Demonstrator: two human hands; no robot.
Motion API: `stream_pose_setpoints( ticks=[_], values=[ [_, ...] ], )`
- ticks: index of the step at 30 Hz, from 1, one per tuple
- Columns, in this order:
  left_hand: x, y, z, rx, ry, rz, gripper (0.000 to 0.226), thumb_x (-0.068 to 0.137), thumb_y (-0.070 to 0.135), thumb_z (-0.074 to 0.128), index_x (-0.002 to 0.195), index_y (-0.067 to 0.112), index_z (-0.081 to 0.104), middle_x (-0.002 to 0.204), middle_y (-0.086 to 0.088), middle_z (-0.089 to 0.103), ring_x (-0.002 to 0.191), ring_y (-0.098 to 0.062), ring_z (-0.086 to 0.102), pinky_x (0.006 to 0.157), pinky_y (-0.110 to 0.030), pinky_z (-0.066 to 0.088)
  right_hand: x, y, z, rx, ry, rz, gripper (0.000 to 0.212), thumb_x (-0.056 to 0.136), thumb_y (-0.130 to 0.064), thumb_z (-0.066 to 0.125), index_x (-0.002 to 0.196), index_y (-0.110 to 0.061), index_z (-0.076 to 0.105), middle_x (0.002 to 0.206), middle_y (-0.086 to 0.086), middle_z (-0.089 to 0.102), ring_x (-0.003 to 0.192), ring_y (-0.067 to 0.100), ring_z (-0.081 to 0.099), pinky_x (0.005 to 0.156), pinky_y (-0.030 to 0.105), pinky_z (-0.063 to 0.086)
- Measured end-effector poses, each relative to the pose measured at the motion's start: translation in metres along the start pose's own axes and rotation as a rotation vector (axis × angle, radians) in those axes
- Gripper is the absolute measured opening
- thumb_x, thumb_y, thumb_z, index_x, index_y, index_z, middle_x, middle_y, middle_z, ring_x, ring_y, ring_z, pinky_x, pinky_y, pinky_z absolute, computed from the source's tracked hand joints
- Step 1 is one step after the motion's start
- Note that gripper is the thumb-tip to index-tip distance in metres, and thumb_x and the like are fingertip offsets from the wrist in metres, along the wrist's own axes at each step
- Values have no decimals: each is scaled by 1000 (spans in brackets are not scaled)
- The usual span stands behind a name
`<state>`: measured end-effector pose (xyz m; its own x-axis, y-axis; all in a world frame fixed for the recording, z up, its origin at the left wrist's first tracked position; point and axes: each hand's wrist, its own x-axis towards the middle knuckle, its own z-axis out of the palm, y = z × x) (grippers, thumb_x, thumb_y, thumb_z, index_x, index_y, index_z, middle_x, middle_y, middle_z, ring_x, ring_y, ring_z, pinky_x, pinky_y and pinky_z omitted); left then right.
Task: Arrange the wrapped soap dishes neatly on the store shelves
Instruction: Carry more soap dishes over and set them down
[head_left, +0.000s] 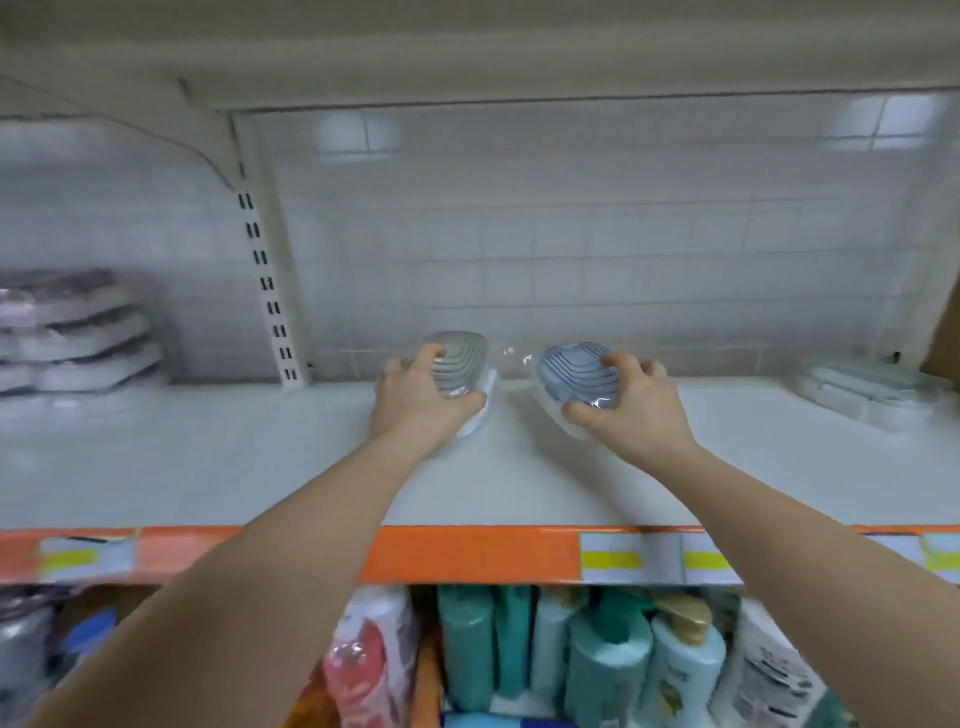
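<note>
Soap dishes, two of them, both in hand over the white shelf (519, 467) — the left hand (421, 402) curls its fingers round the grey soap dish (460, 366), the right hand (626, 408) grips the blue soap dish (576, 374), each in clear crinkly wrap. Both sit toward the back of the shelf, near the tiled wall (571, 249), tilted up on their edges with a small gap between them. Risk here, by my reckoning: that slick wrap could slide under the fingers and a dish tip over flat or skid backward. Set down tilted like this, they may not stand and could topple into each other. Off to the left a stack of wrapped dishes (78, 332), blurred, and more packs (872, 389) far right — well apart, so no knock-on there. Bottles (597, 654) crowd the shelf below; a dish dropped over the orange edge (467, 553) would land among them
</note>
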<state>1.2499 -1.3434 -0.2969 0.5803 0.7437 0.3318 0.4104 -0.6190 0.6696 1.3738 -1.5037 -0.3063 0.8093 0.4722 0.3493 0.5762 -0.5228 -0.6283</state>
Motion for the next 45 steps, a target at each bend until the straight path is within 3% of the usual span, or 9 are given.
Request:
stream_pose_setpoints(
  ticks=[8,15,26,32,35,41,45],
  values=[
    [-54,-154,-218,111,270,-144,62,72,41,70,129,29,46,128,-10,41,124,-28,41,103,-30,35,-91,-216,132,114,-215,-283,72,70,-37,73,134,-16,46,129,15,46,122,31,41,102,33,35],
    [-90,-242,-337,137,388,-260,61,74,41,67,129,31,43,125,-8,38,119,-29,41,101,-35,39,-148,-355,210,163,-340,-444,72,71,-38,73,135,-18,45,131,13,44,124,31,40,103,34,34],
    [-66,-349,-439,282,532,-398,64,75,43,67,132,31,40,130,-8,38,120,-29,40,98,-39,41,-143,-478,326,267,-421,-546,72,72,-46,70,134,-21,43,134,10,40,124,28,40,103,40,37],
    [-18,-401,-480,363,572,-430,64,77,44,68,132,28,42,133,-9,37,119,-28,42,96,-36,40,-115,-535,384,344,-399,-528,68,76,-51,66,133,-22,43,129,9,43,119,26,42,95,32,37],
    [3,-428,-493,359,552,-454,64,76,44,69,132,28,42,136,-10,35,120,-30,42,99,-38,39,-110,-560,406,345,-403,-537,67,74,-52,66,131,-23,44,127,8,43,116,27,46,97,35,40],
    [35,-487,-530,335,523,-407,65,76,44,68,133,29,41,132,-12,38,121,-31,41,97,-36,36,-106,-611,446,283,-315,-523,66,72,-55,67,127,-24,48,126,8,51,119,26,44,99,42,38],
    [50,-532,-566,282,477,-328,64,76,44,67,133,31,41,133,-9,38,122,-28,41,99,-33,34,-121,-646,475,254,-250,-457,64,76,-53,66,129,-24,46,128,5,49,119,25,45,96,34,37]
  ],
)
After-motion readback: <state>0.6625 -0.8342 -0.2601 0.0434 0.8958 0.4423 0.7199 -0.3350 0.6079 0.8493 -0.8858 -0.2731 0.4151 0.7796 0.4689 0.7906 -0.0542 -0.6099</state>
